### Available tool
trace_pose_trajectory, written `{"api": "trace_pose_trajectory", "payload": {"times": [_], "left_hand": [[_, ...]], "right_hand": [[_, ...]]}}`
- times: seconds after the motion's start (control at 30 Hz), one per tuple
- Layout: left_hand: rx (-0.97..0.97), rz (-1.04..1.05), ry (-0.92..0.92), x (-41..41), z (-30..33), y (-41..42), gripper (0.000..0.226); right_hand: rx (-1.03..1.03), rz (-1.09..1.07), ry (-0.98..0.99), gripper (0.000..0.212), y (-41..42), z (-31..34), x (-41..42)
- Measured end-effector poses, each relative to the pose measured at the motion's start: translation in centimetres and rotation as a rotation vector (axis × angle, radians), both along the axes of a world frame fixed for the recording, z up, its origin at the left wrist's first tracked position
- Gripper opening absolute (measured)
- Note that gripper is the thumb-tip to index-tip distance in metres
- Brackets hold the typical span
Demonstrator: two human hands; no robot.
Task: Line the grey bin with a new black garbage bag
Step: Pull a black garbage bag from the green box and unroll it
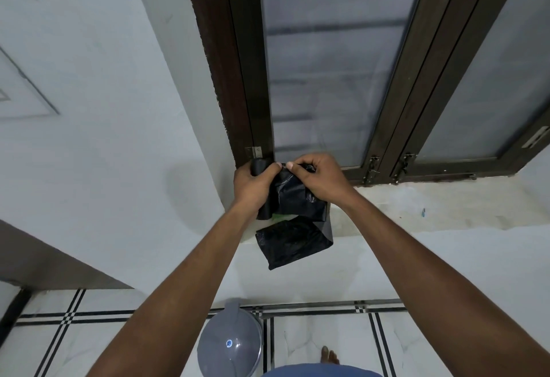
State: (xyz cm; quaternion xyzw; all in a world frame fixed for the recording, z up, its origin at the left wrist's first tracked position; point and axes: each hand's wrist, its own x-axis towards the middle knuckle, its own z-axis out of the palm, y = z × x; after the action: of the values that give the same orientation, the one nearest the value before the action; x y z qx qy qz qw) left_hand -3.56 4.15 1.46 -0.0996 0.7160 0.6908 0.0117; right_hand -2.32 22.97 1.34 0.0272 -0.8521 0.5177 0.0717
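Dark-framed window (342, 64) fills the view ahead, tiled floor (312, 341) below. Grey bin (230, 344), lid on, stands on the floor under the arms. Black garbage bag (293, 228), folded, hangs at sill level; left hand (256, 186) and right hand (320, 179) both pinch its top edge.

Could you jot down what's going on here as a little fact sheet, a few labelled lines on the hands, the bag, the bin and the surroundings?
Left hand: gripping the black garbage bag at its top left
Right hand: pinching the bag's top edge
Bag: still folded, lower part hanging down, held up by the window ledge
Grey bin: on the tiled floor below, lid closed
Bin lining: not yet done
Behind: dark-framed window
Also seen: a bare foot beside the bin
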Motion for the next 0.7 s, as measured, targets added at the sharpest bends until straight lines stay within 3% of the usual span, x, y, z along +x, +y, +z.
{"api": "trace_pose_trajectory", "payload": {"times": [0.1, 0.2, 0.27, 0.37, 0.47, 0.57, 0.7], "left_hand": [[0.014, 0.139, -0.067, -0.5, 0.4, -0.3, 0.021], [0.015, 0.042, -0.054, -1.1, 0.7, -0.5, 0.029], [0.017, -0.005, -0.052, -1.4, 1.0, -0.8, 0.041], [-0.009, -0.033, -0.043, -1.5, 0.8, -1.4, 0.043], [-0.051, -0.113, -0.02, -1.5, 0.3, -1.7, 0.047], [-0.116, -0.132, 0.034, -1.3, -0.2, -1.7, 0.033], [-0.072, -0.08, 0.036, -1.1, -0.5, -0.9, 0.033]], "right_hand": [[-0.052, -0.078, 0.008, 0.017, 0.1, -0.5, 0.1], [-0.155, -0.084, -0.042, 0.024, -0.2, -0.2, 0.4], [-0.222, -0.038, -0.142, 0.033, 0.0, 0.5, 0.8], [-0.162, 0.045, -0.346, 0.046, 0.7, 0.9, 1.4], [-0.107, 0.061, -0.351, 0.032, 1.1, 0.6, 1.4], [-0.153, 0.019, -0.302, 0.013, 0.8, 0.0, 1.4], [-0.224, -0.03, -0.284, 0.01, 0.5, -0.8, 1.8]]}}
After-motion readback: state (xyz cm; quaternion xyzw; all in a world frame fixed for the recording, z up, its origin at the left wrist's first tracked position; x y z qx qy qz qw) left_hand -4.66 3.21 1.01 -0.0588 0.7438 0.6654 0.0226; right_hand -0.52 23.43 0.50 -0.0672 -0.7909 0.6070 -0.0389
